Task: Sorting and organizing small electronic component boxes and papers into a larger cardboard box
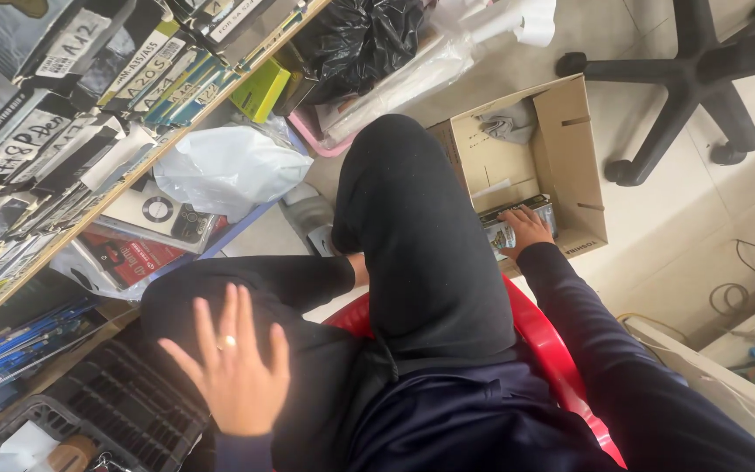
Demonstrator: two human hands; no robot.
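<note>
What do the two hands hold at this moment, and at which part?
The right hand grips a small packet by its upper edge, inside the cardboard box. The left hand holds nothing; it rests open on the thigh.

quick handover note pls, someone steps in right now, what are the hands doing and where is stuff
Left hand: open, fingers spread, resting flat on the left thigh, holding nothing.
Right hand: reaching down into the open cardboard box on the floor, fingers on a small packaged item at the near end of the box; a firm grip cannot be confirmed.
Also in the box: a grey cloth at the far end.
Person sits on a red plastic chair. Shelf of packaged goods on the left, office chair base beyond the box.
Done: the hand has reached the item. Left: the item is not yet lifted out.
</note>
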